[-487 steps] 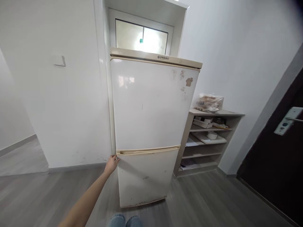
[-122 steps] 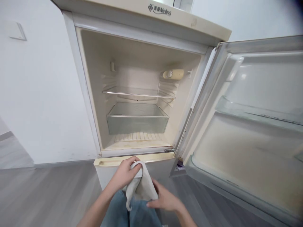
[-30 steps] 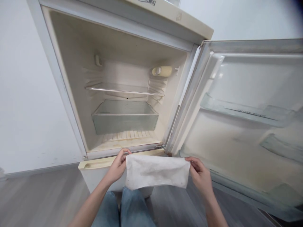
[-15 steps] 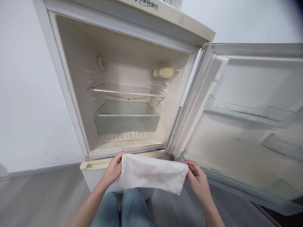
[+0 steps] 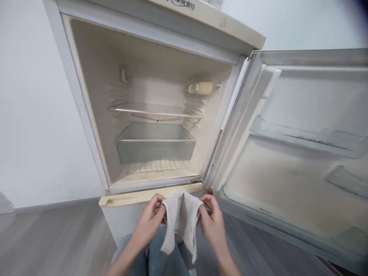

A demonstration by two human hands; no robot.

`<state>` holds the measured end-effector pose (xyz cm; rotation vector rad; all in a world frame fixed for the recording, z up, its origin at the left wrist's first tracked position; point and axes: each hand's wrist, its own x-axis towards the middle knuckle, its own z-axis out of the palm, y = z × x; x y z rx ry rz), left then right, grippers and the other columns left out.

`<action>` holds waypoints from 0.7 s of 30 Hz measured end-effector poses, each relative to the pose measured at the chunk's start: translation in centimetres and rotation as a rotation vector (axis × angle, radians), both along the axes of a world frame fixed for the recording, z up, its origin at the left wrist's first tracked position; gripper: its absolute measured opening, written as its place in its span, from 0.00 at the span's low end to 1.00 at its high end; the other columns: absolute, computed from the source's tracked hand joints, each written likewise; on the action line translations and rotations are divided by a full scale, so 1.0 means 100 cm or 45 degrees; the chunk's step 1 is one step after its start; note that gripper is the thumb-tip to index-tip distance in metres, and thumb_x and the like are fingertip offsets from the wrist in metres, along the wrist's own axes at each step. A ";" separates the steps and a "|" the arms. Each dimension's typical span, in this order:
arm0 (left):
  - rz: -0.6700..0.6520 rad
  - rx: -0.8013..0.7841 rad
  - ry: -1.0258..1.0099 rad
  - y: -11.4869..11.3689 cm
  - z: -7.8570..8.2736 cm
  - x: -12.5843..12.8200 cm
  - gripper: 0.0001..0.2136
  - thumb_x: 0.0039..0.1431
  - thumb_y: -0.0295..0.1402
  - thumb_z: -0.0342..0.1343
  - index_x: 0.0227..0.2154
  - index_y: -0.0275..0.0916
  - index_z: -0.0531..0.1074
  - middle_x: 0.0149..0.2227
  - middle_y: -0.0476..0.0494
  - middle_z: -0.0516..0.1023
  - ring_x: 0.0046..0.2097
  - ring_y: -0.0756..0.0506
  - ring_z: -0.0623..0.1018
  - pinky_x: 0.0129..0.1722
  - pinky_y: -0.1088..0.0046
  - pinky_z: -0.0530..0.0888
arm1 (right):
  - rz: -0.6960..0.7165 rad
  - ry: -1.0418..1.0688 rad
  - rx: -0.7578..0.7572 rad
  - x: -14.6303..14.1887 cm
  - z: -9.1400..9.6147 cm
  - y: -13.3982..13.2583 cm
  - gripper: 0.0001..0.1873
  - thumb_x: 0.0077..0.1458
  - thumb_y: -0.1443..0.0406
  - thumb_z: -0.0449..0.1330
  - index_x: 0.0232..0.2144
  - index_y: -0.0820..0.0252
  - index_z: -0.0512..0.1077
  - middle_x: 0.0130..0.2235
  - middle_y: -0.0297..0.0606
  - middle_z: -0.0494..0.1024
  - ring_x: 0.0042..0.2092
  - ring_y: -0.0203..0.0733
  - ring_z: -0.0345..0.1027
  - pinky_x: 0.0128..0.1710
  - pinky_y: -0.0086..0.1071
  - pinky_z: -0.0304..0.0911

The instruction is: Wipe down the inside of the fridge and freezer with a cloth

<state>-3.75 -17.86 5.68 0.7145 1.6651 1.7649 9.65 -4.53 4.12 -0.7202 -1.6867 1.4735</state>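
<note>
Cloth point(image 5: 189, 218) hangs in folds before the fridge point(image 5: 235, 32), above the knees point(image 5: 156, 253). Left hand point(image 5: 151, 219) pinches one side, right hand point(image 5: 213, 221) the other, thumbs facing inward, wrists below the fingertips, both forearms point(image 5: 126, 253) slanting inward from below.

Wears blue denim trousers point(image 5: 165, 262), washed-out in tone: lighter in places, deeper where shaded. Plain, matt surface, partly hidden, cut off by the lower edge of the view. Has bare hands point(image 5: 150, 220), slender-fingered. Bare forearms point(image 5: 126, 253) as well: long, slim, smooth in outline, tapering towards the hands, uncovered as far down as the view reaches. Stitching on the denim: too blurred to tell.
</note>
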 end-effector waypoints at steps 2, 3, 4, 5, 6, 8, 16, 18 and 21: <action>-0.093 0.035 0.063 -0.001 -0.002 0.012 0.13 0.54 0.47 0.53 0.29 0.43 0.62 0.26 0.55 0.69 0.29 0.51 0.72 0.30 0.75 0.71 | 0.150 0.032 -0.042 -0.010 0.000 -0.018 0.11 0.56 0.56 0.55 0.36 0.55 0.60 0.28 0.28 0.70 0.18 0.30 0.57 0.17 0.25 0.52; -0.148 0.042 0.101 -0.003 -0.002 0.017 0.12 0.56 0.46 0.53 0.31 0.42 0.64 0.30 0.53 0.71 0.34 0.51 0.73 0.35 0.75 0.72 | 0.231 0.040 -0.040 -0.013 0.000 -0.024 0.11 0.57 0.56 0.55 0.36 0.55 0.60 0.29 0.29 0.71 0.19 0.30 0.57 0.17 0.24 0.52; -0.196 0.047 0.124 -0.005 -0.003 0.020 0.12 0.57 0.45 0.53 0.34 0.42 0.65 0.34 0.50 0.73 0.39 0.50 0.74 0.40 0.74 0.72 | 0.300 0.047 -0.024 -0.016 0.001 -0.029 0.11 0.58 0.56 0.55 0.35 0.56 0.60 0.29 0.30 0.71 0.20 0.30 0.59 0.18 0.24 0.53; -0.238 0.046 0.123 -0.006 -0.004 0.023 0.12 0.57 0.44 0.53 0.38 0.42 0.65 0.39 0.48 0.74 0.43 0.49 0.74 0.45 0.74 0.71 | 0.354 0.056 0.001 -0.017 0.002 -0.032 0.11 0.58 0.56 0.55 0.35 0.56 0.61 0.29 0.30 0.71 0.22 0.30 0.60 0.19 0.24 0.54; -0.265 0.045 0.106 -0.007 -0.005 0.023 0.14 0.56 0.43 0.54 0.42 0.43 0.65 0.43 0.46 0.74 0.46 0.48 0.74 0.48 0.73 0.70 | 0.391 0.065 0.032 -0.018 0.003 -0.033 0.11 0.59 0.56 0.55 0.35 0.57 0.62 0.29 0.30 0.71 0.23 0.31 0.62 0.21 0.24 0.56; -0.259 0.054 0.064 -0.007 -0.009 0.022 0.20 0.53 0.42 0.58 0.47 0.44 0.62 0.46 0.45 0.74 0.48 0.47 0.73 0.49 0.72 0.70 | 0.457 0.070 0.111 -0.017 0.006 -0.031 0.10 0.60 0.57 0.55 0.36 0.58 0.65 0.30 0.32 0.72 0.28 0.33 0.66 0.24 0.24 0.59; -0.013 0.088 -0.070 -0.004 -0.017 -0.008 0.15 0.52 0.43 0.59 0.37 0.40 0.69 0.35 0.49 0.76 0.39 0.48 0.73 0.40 0.75 0.68 | -0.097 0.186 0.792 0.005 -0.004 0.001 0.10 0.60 0.67 0.54 0.44 0.58 0.71 0.46 0.44 0.75 0.48 0.44 0.69 0.46 0.39 0.65; 0.010 0.098 -0.141 -0.008 -0.017 -0.013 0.14 0.54 0.43 0.58 0.38 0.40 0.68 0.36 0.49 0.76 0.41 0.47 0.72 0.42 0.74 0.68 | -0.673 0.246 1.060 0.015 -0.013 0.020 0.10 0.57 0.68 0.57 0.42 0.59 0.70 0.46 0.47 0.74 0.50 0.48 0.68 0.50 0.46 0.62; -0.010 0.122 -0.138 -0.010 -0.020 -0.017 0.14 0.54 0.44 0.57 0.39 0.41 0.68 0.36 0.49 0.75 0.41 0.47 0.71 0.41 0.74 0.67 | -1.189 0.158 1.342 0.027 -0.021 0.053 0.09 0.54 0.68 0.60 0.40 0.61 0.70 0.45 0.50 0.74 0.50 0.53 0.68 0.51 0.52 0.58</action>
